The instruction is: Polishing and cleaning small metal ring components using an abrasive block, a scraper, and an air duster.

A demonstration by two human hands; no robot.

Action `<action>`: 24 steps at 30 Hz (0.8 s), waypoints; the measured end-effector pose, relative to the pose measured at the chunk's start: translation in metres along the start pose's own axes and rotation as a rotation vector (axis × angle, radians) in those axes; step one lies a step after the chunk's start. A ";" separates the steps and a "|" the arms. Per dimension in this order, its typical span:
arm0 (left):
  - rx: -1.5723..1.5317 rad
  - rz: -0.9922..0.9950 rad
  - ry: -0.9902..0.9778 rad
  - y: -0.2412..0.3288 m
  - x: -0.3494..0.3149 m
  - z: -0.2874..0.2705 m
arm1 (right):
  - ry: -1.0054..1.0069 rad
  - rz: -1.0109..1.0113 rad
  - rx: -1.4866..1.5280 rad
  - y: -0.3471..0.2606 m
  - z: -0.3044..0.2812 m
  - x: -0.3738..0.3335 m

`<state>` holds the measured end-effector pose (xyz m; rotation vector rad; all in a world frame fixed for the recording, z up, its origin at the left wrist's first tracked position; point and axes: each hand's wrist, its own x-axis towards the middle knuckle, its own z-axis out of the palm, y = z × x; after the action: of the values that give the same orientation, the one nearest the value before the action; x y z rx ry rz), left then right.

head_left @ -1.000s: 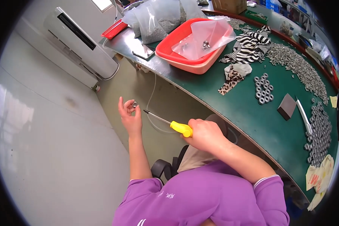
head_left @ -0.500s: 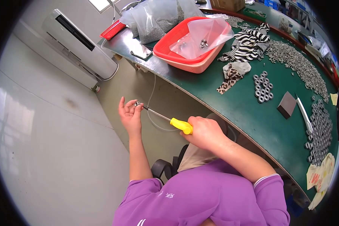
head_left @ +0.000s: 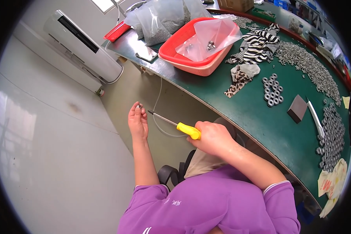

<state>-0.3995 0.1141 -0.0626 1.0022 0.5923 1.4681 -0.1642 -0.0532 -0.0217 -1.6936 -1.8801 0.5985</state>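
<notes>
Green curved worktable (head_left: 238, 105) stretches away past our right hand (head_left: 212, 137), carrying a red plastic basin (head_left: 191, 58) lined with a clear bag, a striped black-and-white cloth (head_left: 257, 43) and heaps of grey metal rings (head_left: 331, 132). Our right hand is closed around the yellow-handled screwdriver (head_left: 175, 124), its thin steel shaft pointing toward our left hand (head_left: 138, 121). That hand pinches a small silvery metal part (head_left: 139, 106) between its fingertips, just beside the screwdriver's tip, below the table's edge.
</notes>
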 end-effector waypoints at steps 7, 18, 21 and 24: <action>-0.033 -0.033 -0.123 -0.007 0.002 -0.007 | -0.028 0.005 0.006 0.000 -0.001 -0.002; -0.270 -0.134 -0.088 -0.006 0.003 -0.008 | -0.075 0.069 0.082 -0.002 0.000 -0.003; -0.291 -0.151 -0.096 -0.006 0.001 0.009 | -0.005 0.024 0.136 -0.005 -0.007 0.003; -0.318 -0.166 -0.139 -0.006 0.002 0.021 | 0.359 -0.101 0.273 -0.020 -0.024 0.027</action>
<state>-0.3784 0.1135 -0.0566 0.7784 0.3199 1.2855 -0.1654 -0.0288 0.0123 -1.4133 -1.5419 0.4512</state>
